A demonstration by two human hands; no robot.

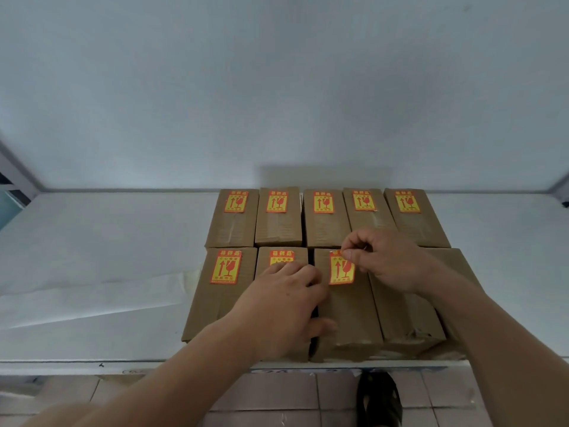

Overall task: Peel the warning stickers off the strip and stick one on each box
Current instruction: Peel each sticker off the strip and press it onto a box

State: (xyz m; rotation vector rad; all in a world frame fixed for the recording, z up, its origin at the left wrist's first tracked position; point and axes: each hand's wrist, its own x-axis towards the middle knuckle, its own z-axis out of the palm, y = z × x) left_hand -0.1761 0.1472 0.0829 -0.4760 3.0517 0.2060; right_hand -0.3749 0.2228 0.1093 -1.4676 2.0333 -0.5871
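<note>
Brown cardboard boxes stand in two rows on a white table (92, 241). All boxes in the back row (326, 229) carry a yellow and red warning sticker. In the front row, the left box (215, 303) and the second box (288, 252) have stickers. A sticker (340, 271) lies on the third box (348, 315), and my right hand (385, 260) pinches its top right corner. My left hand (283, 303) rests flat across the second and third boxes, covering part of the second sticker. The front right boxes (409, 318) show no sticker. The sticker strip is not in view.
A pale wall (277, 87) rises right behind the back row. A sheet of white paper (92, 297) covers the table to the left of the boxes. Below the table's front edge lie floor tiles and a dark shoe (380, 399).
</note>
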